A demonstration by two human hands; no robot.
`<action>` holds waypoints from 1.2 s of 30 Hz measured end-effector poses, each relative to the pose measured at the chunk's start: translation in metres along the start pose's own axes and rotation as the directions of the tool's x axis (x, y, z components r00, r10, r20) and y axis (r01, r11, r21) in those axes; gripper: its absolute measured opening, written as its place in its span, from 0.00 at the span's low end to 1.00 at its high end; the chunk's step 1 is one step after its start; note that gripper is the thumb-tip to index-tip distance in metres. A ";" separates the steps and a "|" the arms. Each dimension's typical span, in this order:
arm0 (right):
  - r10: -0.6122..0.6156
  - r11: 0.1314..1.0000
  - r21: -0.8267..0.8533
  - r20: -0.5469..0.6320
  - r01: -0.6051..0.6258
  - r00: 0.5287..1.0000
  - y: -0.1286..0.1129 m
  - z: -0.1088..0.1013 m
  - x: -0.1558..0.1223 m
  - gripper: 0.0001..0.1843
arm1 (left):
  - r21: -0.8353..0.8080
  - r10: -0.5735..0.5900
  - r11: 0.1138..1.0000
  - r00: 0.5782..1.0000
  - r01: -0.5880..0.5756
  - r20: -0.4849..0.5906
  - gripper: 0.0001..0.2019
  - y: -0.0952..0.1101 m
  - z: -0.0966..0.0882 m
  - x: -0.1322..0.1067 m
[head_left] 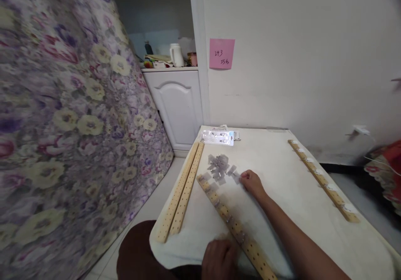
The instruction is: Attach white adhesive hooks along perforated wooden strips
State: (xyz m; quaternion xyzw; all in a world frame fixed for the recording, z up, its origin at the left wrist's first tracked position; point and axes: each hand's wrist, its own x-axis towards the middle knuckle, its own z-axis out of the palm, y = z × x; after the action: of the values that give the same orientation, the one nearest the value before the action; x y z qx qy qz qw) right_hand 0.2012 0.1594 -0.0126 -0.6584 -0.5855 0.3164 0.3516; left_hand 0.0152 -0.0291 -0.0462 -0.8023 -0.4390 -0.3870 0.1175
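White table [282, 167] by wall | right hand [251, 182] curled at clear clips [219, 165], hold unclear | left hand [219, 259] beside pegged strip [252, 248], grip blurred | best: pinch one clip, steady strip.

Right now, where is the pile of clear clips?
In the head view, the pile of clear clips lies on the table, left of the right hand and nearer than the plastic packet.
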 end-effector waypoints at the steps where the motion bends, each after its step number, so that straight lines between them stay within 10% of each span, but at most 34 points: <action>1: -0.003 1.000 -0.015 -0.031 0.003 1.000 0.000 -0.003 -0.001 0.05 | -0.005 0.004 1.000 1.000 -0.004 0.006 0.13 0.000 -0.001 0.000; 12: -0.226 0.950 -0.271 -0.254 0.155 0.940 0.017 -0.062 -0.039 0.12 | -0.029 -0.011 0.999 0.992 0.015 0.129 0.15 0.001 -0.001 -0.006; 18: 0.037 0.932 0.353 0.134 -0.083 0.990 0.030 -0.079 -0.080 0.17 | -0.104 -0.071 0.990 0.968 0.099 0.242 0.16 0.006 -0.015 0.003; 25: 0.061 0.869 0.433 0.382 -0.238 0.922 0.047 -0.081 -0.141 0.16 | -0.368 -0.152 0.890 0.935 0.270 0.319 0.13 0.020 -0.034 0.001; 31: -0.019 0.885 0.415 0.483 -0.210 0.875 0.037 -0.079 -0.161 0.13 | -0.489 -0.222 0.723 0.834 0.488 0.504 0.10 0.045 -0.038 0.001; 36: -0.055 0.919 0.356 0.538 -0.167 0.841 0.034 -0.065 -0.168 0.09 | -0.494 -0.278 0.464 0.650 0.736 0.708 0.15 0.053 -0.025 0.005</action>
State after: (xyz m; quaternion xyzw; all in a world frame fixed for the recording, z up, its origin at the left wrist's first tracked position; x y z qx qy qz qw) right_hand 0.2547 -0.0162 -0.0040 -0.4770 -0.5658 0.6082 0.2871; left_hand 0.0460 -0.0706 -0.0176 -0.6676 -0.4794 -0.3084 -0.4789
